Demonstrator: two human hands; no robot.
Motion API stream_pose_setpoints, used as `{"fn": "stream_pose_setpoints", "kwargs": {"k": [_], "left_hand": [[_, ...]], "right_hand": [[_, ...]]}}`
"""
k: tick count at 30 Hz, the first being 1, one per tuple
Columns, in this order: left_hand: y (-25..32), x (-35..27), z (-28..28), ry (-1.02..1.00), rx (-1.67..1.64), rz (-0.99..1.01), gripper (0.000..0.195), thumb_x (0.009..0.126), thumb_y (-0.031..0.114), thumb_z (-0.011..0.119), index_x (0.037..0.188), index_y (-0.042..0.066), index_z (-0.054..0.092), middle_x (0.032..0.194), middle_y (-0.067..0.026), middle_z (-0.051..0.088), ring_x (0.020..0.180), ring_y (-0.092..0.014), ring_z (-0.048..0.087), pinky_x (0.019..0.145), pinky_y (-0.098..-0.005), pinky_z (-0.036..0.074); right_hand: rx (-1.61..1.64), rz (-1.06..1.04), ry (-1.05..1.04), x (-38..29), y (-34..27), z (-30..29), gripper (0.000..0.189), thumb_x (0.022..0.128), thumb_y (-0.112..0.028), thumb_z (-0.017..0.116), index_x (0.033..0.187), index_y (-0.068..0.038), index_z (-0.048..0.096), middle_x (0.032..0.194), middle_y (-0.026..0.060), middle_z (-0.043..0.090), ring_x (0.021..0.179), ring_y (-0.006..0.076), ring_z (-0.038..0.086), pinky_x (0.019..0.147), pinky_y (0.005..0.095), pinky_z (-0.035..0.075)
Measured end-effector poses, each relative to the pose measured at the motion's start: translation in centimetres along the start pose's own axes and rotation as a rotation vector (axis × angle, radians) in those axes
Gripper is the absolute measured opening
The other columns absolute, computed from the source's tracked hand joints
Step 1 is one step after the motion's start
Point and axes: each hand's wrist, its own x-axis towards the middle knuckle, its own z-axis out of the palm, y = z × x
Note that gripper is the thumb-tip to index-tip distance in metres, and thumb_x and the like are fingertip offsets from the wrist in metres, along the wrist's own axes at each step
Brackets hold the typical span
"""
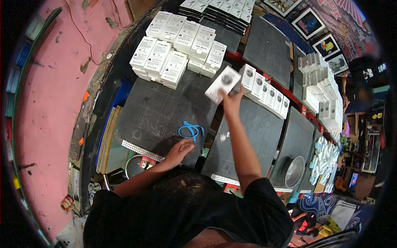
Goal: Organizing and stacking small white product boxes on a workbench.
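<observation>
My right hand grips a small white carton with a dark round picture on its face. The carton is tilted and slightly blurred, above the gap between two dark boards. Beside it runs a row of similar white cartons. My left hand rests low over the near part of the left dark board, holding nothing, its thumb and fingers apart. Just beyond its fingertips lies a looped blue strap. Stacked white cartons bearing print stand at the far side of that board.
More stacked cartons stand at the far end, and others to the right. A round metal bowl sits on a right-hand board, near a heap of small white-and-blue packets. Gaps separate the boards. A pink wall borders the left.
</observation>
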Motion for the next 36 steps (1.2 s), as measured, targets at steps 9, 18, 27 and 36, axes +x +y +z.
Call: {"fn": "stream_pose_setpoints", "kwargs": {"k": [9, 18, 27, 36], "left_hand": [[-2.2, -2.5, -4.0, 0.108, 0.099, -0.029, 0.050, 0.105, 0.035, 0.056, 0.145, 0.006, 0.048, 0.137, -0.0112, 0.060, 0.119, -0.023, 0.062, 0.096, -0.0400, 0.050], [-2.9, -4.8, -4.8, 0.206, -0.013, -0.061, 0.041, 0.102, 0.021, 0.061, 0.138, 0.003, 0.054, 0.127, -0.0110, 0.065, 0.109, -0.018, 0.064, 0.092, -0.0312, 0.050], [0.4, -2.7, -3.5, 0.143, 0.035, -0.122, 0.040, 0.103, 0.022, 0.060, 0.138, 0.003, 0.054, 0.129, -0.0092, 0.065, 0.110, -0.017, 0.063, 0.092, -0.0311, 0.050], [-1.3, -2.9, -3.9, 0.176, 0.063, -0.130, 0.042, 0.103, 0.024, 0.060, 0.139, 0.003, 0.054, 0.128, -0.0094, 0.066, 0.109, -0.018, 0.063, 0.093, -0.0323, 0.049]], "right_hand": [[-0.527, 0.058, -0.088, 15.8, -1.2, 4.0, 0.081, 0.093, -0.028, 0.069, 0.158, -0.002, 0.027, 0.140, 0.0246, 0.056, 0.126, 0.0321, 0.058, 0.104, 0.0395, 0.044], [-0.102, 0.109, -0.185, 15.3, 0.7, 6.9, 0.065, 0.101, -0.029, 0.058, 0.158, -0.007, 0.034, 0.145, 0.0099, 0.055, 0.130, 0.0221, 0.053, 0.108, 0.0348, 0.038], [-0.053, 0.127, -0.193, 14.1, -0.4, 5.9, 0.095, 0.091, -0.035, 0.073, 0.161, -0.002, 0.019, 0.154, 0.0200, 0.044, 0.141, 0.0302, 0.044, 0.114, 0.0369, 0.033], [-0.923, -0.555, -0.019, 10.9, -1.7, 8.5, 0.095, 0.070, -0.034, 0.088, 0.151, -0.014, 0.043, 0.155, 0.0327, 0.030, 0.140, 0.0484, 0.039, 0.110, 0.0497, 0.043]]}}
